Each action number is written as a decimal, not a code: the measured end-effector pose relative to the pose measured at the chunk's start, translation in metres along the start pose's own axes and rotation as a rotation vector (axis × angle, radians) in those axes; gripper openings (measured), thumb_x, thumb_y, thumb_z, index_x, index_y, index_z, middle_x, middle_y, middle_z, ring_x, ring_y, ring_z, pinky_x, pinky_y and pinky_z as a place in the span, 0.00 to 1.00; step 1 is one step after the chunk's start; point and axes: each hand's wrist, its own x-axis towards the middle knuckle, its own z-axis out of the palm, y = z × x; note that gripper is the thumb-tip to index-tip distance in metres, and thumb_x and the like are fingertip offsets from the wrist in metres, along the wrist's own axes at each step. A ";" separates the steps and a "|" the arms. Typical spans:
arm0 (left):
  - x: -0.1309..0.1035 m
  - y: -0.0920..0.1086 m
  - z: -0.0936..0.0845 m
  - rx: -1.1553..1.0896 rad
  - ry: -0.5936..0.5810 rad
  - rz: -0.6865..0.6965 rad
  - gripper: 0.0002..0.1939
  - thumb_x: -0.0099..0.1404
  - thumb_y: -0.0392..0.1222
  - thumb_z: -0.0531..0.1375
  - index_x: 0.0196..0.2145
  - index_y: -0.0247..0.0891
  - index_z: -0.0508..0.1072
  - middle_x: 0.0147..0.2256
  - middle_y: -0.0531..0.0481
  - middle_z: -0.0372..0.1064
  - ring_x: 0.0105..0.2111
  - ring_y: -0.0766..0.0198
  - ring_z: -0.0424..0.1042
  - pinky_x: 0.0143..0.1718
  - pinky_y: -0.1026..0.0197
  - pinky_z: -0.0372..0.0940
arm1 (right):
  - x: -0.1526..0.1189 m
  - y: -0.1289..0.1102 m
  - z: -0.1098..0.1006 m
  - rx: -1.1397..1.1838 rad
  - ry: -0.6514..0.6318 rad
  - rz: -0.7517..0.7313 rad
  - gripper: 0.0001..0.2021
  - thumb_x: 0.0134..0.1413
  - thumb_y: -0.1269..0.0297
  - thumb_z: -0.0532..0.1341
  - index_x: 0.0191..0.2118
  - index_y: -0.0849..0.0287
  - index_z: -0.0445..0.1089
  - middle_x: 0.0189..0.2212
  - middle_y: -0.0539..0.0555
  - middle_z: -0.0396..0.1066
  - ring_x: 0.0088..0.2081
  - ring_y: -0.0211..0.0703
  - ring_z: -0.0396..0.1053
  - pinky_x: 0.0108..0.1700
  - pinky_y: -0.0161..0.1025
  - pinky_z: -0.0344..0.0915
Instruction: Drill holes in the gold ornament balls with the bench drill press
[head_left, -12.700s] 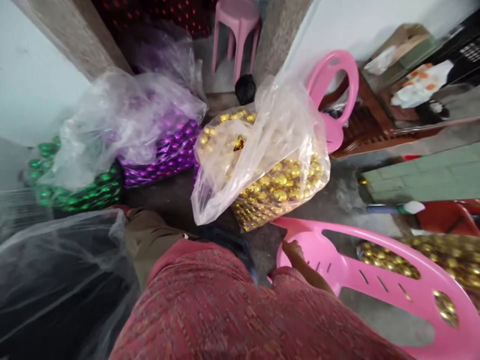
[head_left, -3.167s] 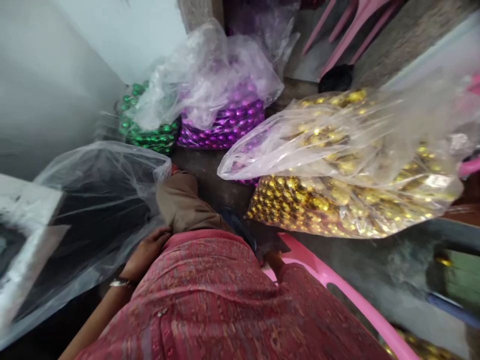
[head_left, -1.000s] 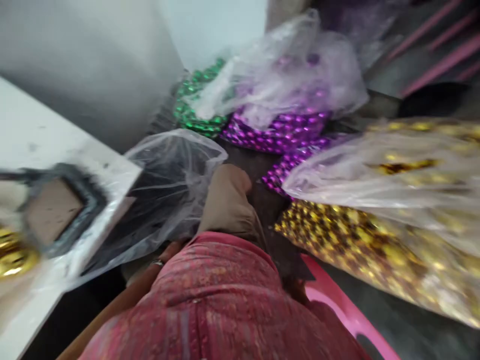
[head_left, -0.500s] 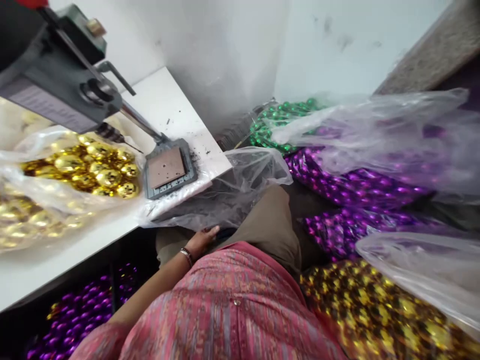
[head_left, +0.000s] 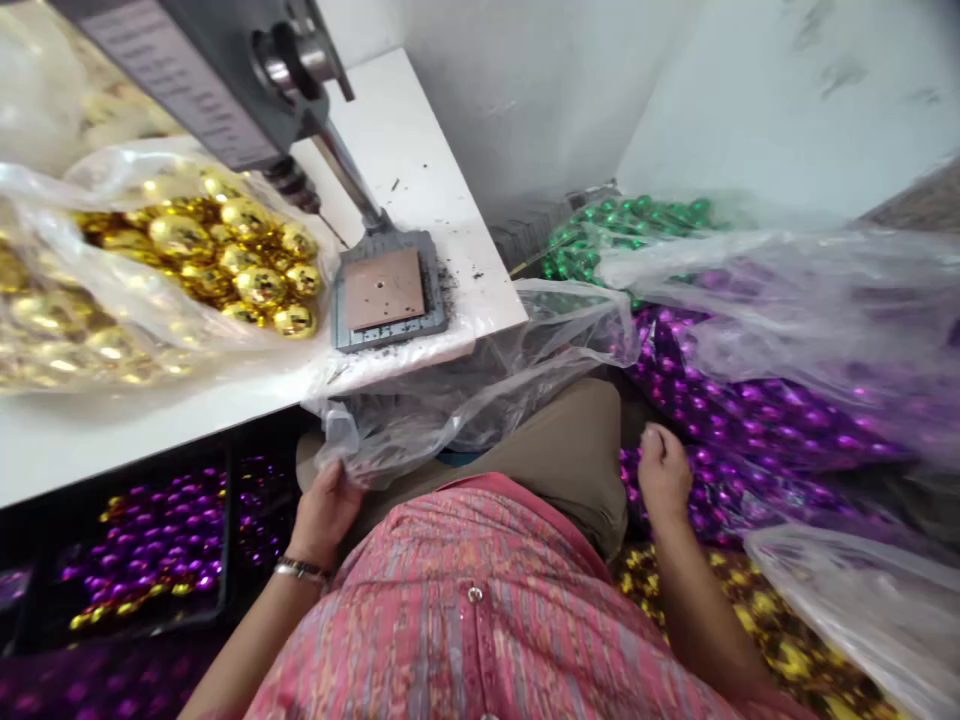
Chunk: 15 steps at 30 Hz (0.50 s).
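My left hand [head_left: 328,515], with a bracelet at the wrist, is closed on the edge of a clear plastic bag [head_left: 480,385]. That bag spreads from the table's front edge over my lap. My right hand [head_left: 666,475] is raised beside my right thigh with its fingers curled in; nothing shows in it. Behind it lies a bag of shiny purple beads [head_left: 720,480]. On the table, a bench drill [head_left: 292,185] stands over a grey base [head_left: 439,300] bearing a brown square board [head_left: 382,290] with a small hole.
An opened bag of gold balls [head_left: 247,270] lies left of the drill on the white table [head_left: 450,190]. Dark crates under the table hold purple beads [head_left: 165,530]. To the right are green beads [head_left: 637,225] and gold beads [head_left: 780,640]. Dark shavings lie around the drill base.
My right hand has come into view on the right. The left hand has moved left, from my lap to the bag's edge. My view has shifted, so the drill appears higher and further right.
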 end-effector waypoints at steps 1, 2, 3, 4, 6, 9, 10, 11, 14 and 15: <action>-0.010 -0.002 -0.015 0.036 0.082 0.060 0.26 0.65 0.64 0.49 0.49 0.43 0.68 0.52 0.43 0.73 0.56 0.53 0.71 0.55 0.49 0.70 | 0.010 -0.017 0.010 -0.036 -0.083 -0.089 0.23 0.63 0.50 0.55 0.56 0.60 0.66 0.54 0.59 0.69 0.56 0.46 0.67 0.62 0.54 0.64; -0.019 -0.004 -0.028 0.075 0.162 0.108 0.26 0.64 0.65 0.50 0.47 0.43 0.69 0.51 0.43 0.73 0.56 0.53 0.70 0.54 0.49 0.70 | 0.019 -0.036 0.023 -0.075 -0.189 -0.199 0.23 0.62 0.49 0.56 0.57 0.58 0.67 0.55 0.59 0.69 0.59 0.46 0.65 0.65 0.53 0.60; -0.027 -0.005 -0.041 0.145 0.235 0.157 0.24 0.62 0.64 0.54 0.44 0.42 0.71 0.49 0.43 0.74 0.55 0.52 0.70 0.54 0.50 0.70 | 0.026 -0.057 0.038 -0.114 -0.314 -0.321 0.24 0.59 0.49 0.59 0.56 0.55 0.68 0.56 0.58 0.69 0.61 0.46 0.63 0.68 0.51 0.57; -0.034 -0.005 -0.054 0.263 0.299 0.201 0.21 0.59 0.61 0.58 0.41 0.42 0.72 0.45 0.43 0.74 0.53 0.51 0.71 0.53 0.50 0.69 | 0.032 -0.076 0.053 -0.156 -0.439 -0.441 0.26 0.54 0.48 0.64 0.57 0.51 0.69 0.60 0.56 0.67 0.65 0.48 0.59 0.70 0.50 0.53; -0.048 -0.007 -0.081 0.565 0.410 0.247 0.16 0.53 0.52 0.65 0.35 0.41 0.72 0.40 0.45 0.73 0.47 0.51 0.71 0.51 0.50 0.68 | 0.036 -0.107 0.081 -0.266 -0.654 -0.599 0.29 0.45 0.50 0.70 0.55 0.50 0.71 0.59 0.56 0.69 0.66 0.52 0.58 0.71 0.54 0.49; -0.060 -0.012 -0.124 0.964 0.586 0.293 0.11 0.55 0.46 0.62 0.35 0.39 0.69 0.37 0.45 0.70 0.39 0.52 0.71 0.42 0.51 0.68 | 0.034 -0.124 0.096 -0.436 -0.858 -0.672 0.20 0.51 0.51 0.67 0.45 0.59 0.75 0.46 0.57 0.76 0.54 0.47 0.70 0.64 0.57 0.59; -0.061 -0.015 -0.134 1.023 0.614 0.300 0.09 0.56 0.43 0.59 0.35 0.39 0.68 0.36 0.45 0.69 0.39 0.52 0.71 0.40 0.52 0.67 | 0.034 -0.122 0.090 -0.473 -0.890 -0.684 0.17 0.55 0.52 0.63 0.44 0.60 0.75 0.44 0.56 0.76 0.51 0.44 0.71 0.62 0.55 0.62; -0.060 -0.019 -0.141 1.054 0.619 0.305 0.07 0.56 0.41 0.58 0.35 0.39 0.68 0.36 0.44 0.69 0.38 0.52 0.71 0.39 0.53 0.67 | 0.033 -0.119 0.078 -0.497 -0.900 -0.695 0.15 0.59 0.56 0.60 0.45 0.60 0.75 0.44 0.56 0.77 0.50 0.43 0.72 0.61 0.53 0.64; -0.050 -0.032 -0.138 1.044 0.530 0.281 0.09 0.52 0.34 0.55 0.34 0.37 0.67 0.33 0.44 0.68 0.38 0.52 0.71 0.40 0.54 0.67 | 0.031 -0.105 0.017 -0.530 -0.820 -0.686 0.19 0.60 0.67 0.51 0.50 0.56 0.76 0.50 0.57 0.76 0.53 0.45 0.72 0.60 0.48 0.66; -0.045 -0.037 -0.129 1.000 0.487 0.266 0.11 0.51 0.33 0.55 0.35 0.37 0.68 0.33 0.44 0.69 0.38 0.53 0.71 0.40 0.54 0.67 | 0.028 -0.101 -0.008 -0.537 -0.780 -0.671 0.21 0.60 0.67 0.50 0.53 0.54 0.75 0.51 0.57 0.76 0.54 0.46 0.71 0.60 0.48 0.66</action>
